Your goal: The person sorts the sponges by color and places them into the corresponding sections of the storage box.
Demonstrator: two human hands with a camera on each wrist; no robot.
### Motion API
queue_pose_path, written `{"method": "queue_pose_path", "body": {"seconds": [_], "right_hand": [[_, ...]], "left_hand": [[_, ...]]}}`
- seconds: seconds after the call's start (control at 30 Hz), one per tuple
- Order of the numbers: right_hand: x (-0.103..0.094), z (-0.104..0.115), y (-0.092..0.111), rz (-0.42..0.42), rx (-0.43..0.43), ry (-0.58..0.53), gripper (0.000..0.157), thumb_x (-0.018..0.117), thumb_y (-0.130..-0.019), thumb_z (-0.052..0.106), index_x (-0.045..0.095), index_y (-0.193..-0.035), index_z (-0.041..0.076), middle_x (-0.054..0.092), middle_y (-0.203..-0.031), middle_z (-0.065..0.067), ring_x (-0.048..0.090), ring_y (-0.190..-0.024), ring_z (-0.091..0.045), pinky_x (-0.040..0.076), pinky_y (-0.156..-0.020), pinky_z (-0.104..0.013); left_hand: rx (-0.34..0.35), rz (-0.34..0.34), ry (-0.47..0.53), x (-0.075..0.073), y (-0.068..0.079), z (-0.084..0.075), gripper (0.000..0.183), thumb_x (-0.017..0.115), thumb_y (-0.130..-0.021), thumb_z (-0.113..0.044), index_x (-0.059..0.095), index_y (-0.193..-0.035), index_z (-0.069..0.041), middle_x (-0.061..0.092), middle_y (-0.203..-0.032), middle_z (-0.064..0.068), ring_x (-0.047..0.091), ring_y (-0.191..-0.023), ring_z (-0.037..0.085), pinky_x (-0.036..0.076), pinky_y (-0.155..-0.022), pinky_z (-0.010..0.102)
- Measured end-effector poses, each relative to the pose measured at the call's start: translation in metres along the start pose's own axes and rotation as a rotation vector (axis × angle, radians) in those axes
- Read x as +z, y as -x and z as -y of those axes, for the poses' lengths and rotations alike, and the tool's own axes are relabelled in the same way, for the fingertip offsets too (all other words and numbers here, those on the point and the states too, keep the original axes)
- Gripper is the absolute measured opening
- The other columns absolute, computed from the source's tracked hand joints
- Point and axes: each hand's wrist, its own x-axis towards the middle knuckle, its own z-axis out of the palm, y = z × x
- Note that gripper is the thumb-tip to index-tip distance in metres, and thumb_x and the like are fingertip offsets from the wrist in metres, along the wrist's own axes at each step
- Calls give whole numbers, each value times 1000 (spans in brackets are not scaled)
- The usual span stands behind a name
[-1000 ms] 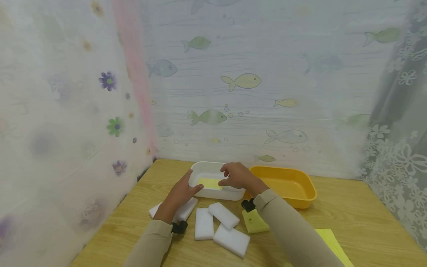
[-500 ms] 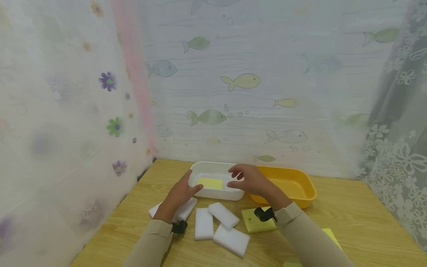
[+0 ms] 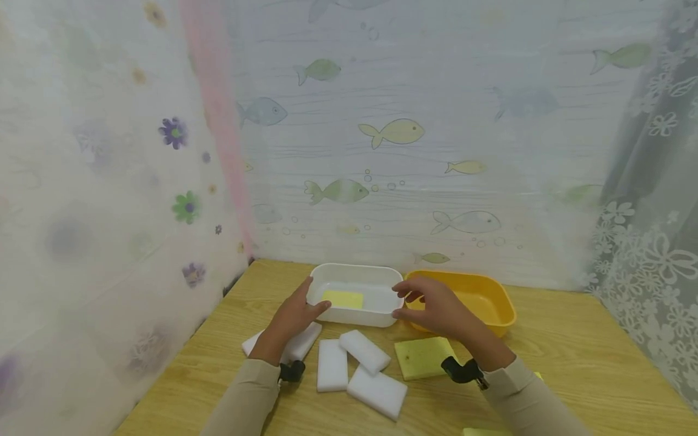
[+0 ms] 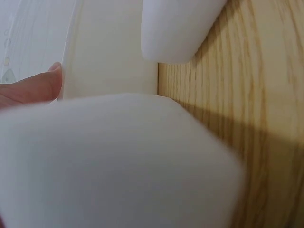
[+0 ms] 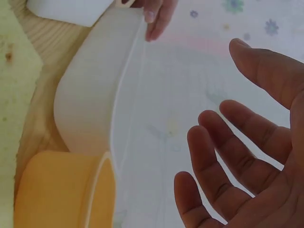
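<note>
while splayed left grip [image 3: 294, 315] touches white tub [image 3: 357, 317], lengthwise left-to-right, right grip [image 3: 432, 306] gapes, empty.

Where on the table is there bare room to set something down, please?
Bare table lies right of the orange tub, and a smaller patch left of the white tub, beyond the left hand. It is crowded in front of the white tub, with white blocks and a yellow sponge.

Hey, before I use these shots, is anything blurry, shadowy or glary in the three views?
Left wrist: the nearest white block is out of focus, and a shadow crosses the wooden table; right wrist: the right hand is fairly clear, the backdrop pale and washed out; head: soft light, no harsh glare.
</note>
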Motion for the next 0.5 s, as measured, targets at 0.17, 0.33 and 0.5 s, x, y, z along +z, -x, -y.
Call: {"method": "queue_pose_path", "body": {"seconds": [0.17, 0.33, 0.5], "right_hand": [[-9, -5, 22, -39, 29, -15, 41, 80, -91, 42, 70, -126, 24, 71, -117, 2, 69, -103, -22, 57, -87, -39], [-17, -9, 41, -61, 70, -37, 41, 80, -91, 42, 69, -127, 26, 72, -119, -2, 70, -103, -22, 60, -83, -36], [-23, -14, 61, -58, 85, -99, 40, 81, -91, 37, 70, -126, 20, 72, -119, -6, 71, -102, -26, 61, -81, -29]], "left_hand": [[0, 4, 1, 0, 0, 0, 95, 65, -98, -56, 14, -168, -17, 25, -171, 14, 35, -151, 44, 32, -118, 66], [2, 0, 9, 0, 0, 0, 94, 65, -99, -54, 14, -168, -17, 26, -171, 14, 36, -150, 44, 32, -117, 66], [7, 1, 0, 0, -1, 1, 95, 65, -98, -56, 15, -168, -17, 27, -170, 15, 37, -150, 44, 33, -117, 66]]}}
